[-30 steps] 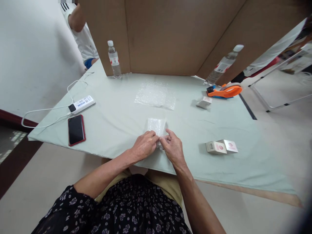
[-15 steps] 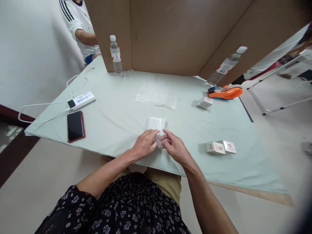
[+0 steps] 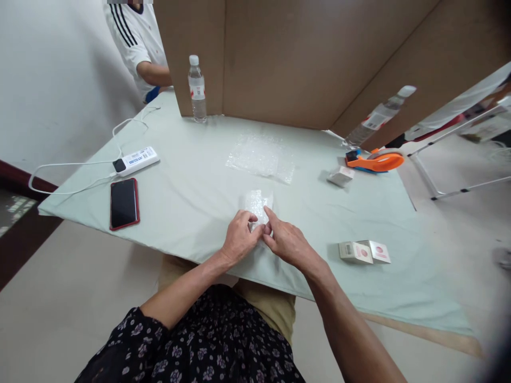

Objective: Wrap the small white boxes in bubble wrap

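A small bubble wrap piece (image 3: 255, 200), partly folded over, lies on the table near its front edge. My left hand (image 3: 241, 234) grips its near left side, with thumb and fingers curled on the plastic. From the right, my right hand (image 3: 288, 240) holds the near edge, its index finger laid along the wrap and the thumb close to the left thumb. Whether something is inside the wrap I cannot make out. Farther back, larger bubble wrap sheets (image 3: 259, 157) lie flat on the cloth.
Small boxes (image 3: 355, 252) stand at the right, another white box (image 3: 340, 176) beyond them beside an orange tape dispenser (image 3: 375, 160). Water bottles (image 3: 197, 90) stand before a cardboard screen (image 3: 275, 64). A phone (image 3: 124, 203) and a white power strip (image 3: 138, 161) lie left. A person (image 3: 138, 48) sits behind.
The near end of the bubble wrap, bunched up between the fingers before, is now folded over flatter. My left thumb has moved right toward my right hand. The view has shifted slightly.
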Demonstrator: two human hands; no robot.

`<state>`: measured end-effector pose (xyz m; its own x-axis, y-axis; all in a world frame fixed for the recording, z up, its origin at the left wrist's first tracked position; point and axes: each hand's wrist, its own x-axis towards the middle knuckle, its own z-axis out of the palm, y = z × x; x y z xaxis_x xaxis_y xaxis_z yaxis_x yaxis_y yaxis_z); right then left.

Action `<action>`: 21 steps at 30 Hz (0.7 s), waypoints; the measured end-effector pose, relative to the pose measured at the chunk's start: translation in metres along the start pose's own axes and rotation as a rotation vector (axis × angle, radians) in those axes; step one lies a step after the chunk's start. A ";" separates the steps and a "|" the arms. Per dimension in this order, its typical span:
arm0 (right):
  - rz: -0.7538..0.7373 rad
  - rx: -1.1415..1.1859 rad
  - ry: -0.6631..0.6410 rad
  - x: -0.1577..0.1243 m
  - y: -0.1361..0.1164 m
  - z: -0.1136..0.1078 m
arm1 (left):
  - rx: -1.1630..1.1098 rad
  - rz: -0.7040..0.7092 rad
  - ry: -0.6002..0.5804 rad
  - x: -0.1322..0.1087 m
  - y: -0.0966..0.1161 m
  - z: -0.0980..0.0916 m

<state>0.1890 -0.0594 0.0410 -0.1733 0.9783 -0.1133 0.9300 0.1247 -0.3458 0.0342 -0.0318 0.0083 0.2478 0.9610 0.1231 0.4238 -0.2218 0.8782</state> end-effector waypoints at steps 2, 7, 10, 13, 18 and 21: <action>-0.020 0.013 0.017 0.000 0.002 0.002 | 0.034 0.009 -0.031 0.003 0.001 0.000; -0.040 0.064 0.049 -0.004 0.004 0.005 | 0.114 0.033 -0.132 0.007 0.002 -0.005; -0.075 0.090 0.040 -0.004 0.005 0.005 | 0.138 0.049 -0.168 0.007 0.002 -0.006; -0.124 0.119 0.018 -0.001 0.008 0.004 | 0.152 0.075 -0.174 0.006 0.000 -0.004; -0.151 0.298 0.030 0.003 0.016 0.003 | 0.159 0.158 -0.174 0.006 -0.002 -0.003; -0.168 0.496 0.070 -0.001 0.023 0.007 | 0.155 0.098 -0.161 0.007 -0.002 -0.002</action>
<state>0.2083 -0.0589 0.0268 -0.2687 0.9625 0.0379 0.6232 0.2037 -0.7551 0.0330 -0.0247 0.0087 0.4249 0.8976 0.1178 0.5169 -0.3473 0.7824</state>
